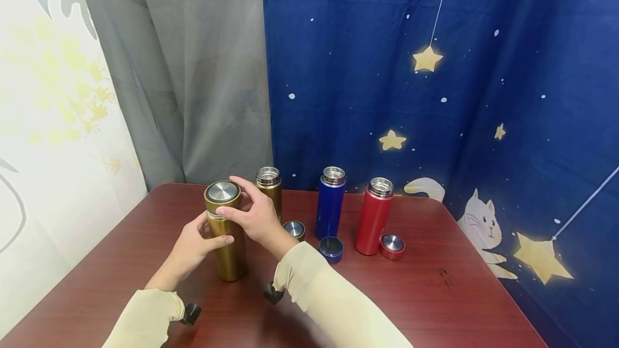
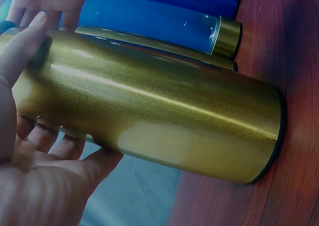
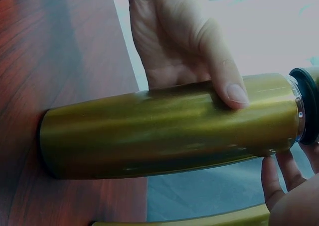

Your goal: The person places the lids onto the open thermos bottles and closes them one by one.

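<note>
Gold flask (image 1: 229, 256) in hand, plus second gold flask (image 1: 274, 198), blue flask (image 1: 331, 208) and red flask (image 1: 374, 222): count four. Caps, also four: gold cap (image 1: 223, 192) at the held flask's mouth, loose gold cap (image 1: 294, 228), blue cap (image 1: 331, 249), red cap (image 1: 392, 246). Held flask at the left part of the table (image 1: 425, 289), nearer the left edge than the right, out from the far edge. Base down, mouth up, long axis roughly vertical. Grasped round the upper body by the left hand (image 1: 189, 244), thumb in front. Gold cap pinched by the right hand (image 1: 258, 217), disc up, with a strip of bright neck below; thread engagement: can't tell. Other three flasks toward the far edge, upright, uncapped, in a row from gold through blue to red, red nearest the right edge. Loose gold cap beside second gold flask, right-edge side; blue cap just in front of blue flask; red cap just beside red flask, also right-edge side.
</note>
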Demonstrator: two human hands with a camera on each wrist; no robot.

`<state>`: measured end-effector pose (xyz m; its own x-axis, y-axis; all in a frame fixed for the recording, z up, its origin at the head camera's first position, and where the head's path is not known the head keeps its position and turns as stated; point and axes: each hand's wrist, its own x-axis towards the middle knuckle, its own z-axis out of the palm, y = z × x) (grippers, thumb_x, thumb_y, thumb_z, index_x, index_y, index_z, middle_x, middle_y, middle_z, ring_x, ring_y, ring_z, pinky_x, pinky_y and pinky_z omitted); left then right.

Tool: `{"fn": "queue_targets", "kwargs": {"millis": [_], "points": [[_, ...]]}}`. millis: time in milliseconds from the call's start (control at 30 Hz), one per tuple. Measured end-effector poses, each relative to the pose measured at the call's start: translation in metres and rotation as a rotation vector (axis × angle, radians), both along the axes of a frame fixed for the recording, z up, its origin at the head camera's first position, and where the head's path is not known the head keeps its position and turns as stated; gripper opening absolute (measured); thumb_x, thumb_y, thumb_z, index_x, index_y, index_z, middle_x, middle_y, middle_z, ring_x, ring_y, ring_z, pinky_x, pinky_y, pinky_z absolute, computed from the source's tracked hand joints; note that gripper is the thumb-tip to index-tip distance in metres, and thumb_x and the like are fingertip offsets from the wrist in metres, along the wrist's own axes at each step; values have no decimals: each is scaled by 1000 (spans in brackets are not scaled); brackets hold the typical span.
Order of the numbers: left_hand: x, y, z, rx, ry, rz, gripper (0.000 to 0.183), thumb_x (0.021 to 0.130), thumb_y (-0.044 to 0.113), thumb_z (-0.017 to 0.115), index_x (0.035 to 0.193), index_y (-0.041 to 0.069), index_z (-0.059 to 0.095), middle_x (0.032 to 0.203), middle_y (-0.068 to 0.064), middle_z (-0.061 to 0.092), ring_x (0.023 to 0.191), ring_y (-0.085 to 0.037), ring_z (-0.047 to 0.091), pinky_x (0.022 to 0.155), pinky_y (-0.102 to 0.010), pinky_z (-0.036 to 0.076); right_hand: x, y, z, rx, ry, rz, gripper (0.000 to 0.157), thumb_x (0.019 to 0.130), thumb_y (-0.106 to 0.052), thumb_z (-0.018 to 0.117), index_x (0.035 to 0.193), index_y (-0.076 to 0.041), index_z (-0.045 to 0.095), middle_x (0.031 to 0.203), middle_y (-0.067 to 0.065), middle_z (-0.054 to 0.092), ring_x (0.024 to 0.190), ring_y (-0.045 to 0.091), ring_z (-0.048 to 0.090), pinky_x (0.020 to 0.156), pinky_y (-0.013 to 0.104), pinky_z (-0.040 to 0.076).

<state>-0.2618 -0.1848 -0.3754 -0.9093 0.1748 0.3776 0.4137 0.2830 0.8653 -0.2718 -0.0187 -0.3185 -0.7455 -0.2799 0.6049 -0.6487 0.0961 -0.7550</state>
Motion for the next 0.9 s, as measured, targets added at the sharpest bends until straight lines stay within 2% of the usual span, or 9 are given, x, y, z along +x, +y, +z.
{"fn": "queue_targets", "kwargs": {"millis": [167,333,467,567,700,767,900], "points": [[0,0,2,-11,1,-22,62,70,16,72,123,11,41,106,-10,55,90,-22,56,71,-31,47,-19,-4,-13,12,-10,10,62,69,-24,73,123,-29,45,96,-4,61,76,5,59,64,20,47],[-1,-1,2,-15,-3,-40,63,70,15,72,124,8,40,107,-12,54,91,-23,55,71,-31,46,-21,-5,-14,57,4,-3,61,69,-28,72,123,-26,45,98,-6,60,78,3,57,66,19,46],[-6,-4,-3,-8,-11,-47,63,70,16,72,124,11,41,108,-10,54,92,-23,55,72,-31,46,-22,-5,-13,89,-11,9,62,68,-28,73,123,-21,44,102,-9,58,80,1,56,68,18,45],[-13,-7,-10,-7,-31,-51,63,69,17,73,124,15,41,110,-8,54,93,-21,55,72,-32,46,-21,-2,-10,110,-6,80,63,71,-23,71,126,-20,39,113,-7,52,90,1,54,74,18,43],[-20,-11,-19,-14,-37,-64,63,69,19,73,124,18,41,111,-6,53,95,-19,54,73,-32,45,-13,4,2,110,-23,257,62,78,-8,63,132,-16,33,128,1,41,104,7,48,85,21,39],[-21,-13,-21,-10,-34,-71,62,69,19,73,123,18,41,111,-6,53,95,-20,54,74,-32,45,-8,6,9,102,-47,318,61,79,-2,60,132,-13,34,129,4,40,105,10,48,86,22,38],[-22,-13,-22,-9,-23,-88,62,71,16,71,124,16,41,112,-7,52,94,-20,54,74,-31,46,-4,10,13,111,-62,332,58,79,-1,60,131,-9,37,125,8,44,100,10,52,82,23,41]]}}
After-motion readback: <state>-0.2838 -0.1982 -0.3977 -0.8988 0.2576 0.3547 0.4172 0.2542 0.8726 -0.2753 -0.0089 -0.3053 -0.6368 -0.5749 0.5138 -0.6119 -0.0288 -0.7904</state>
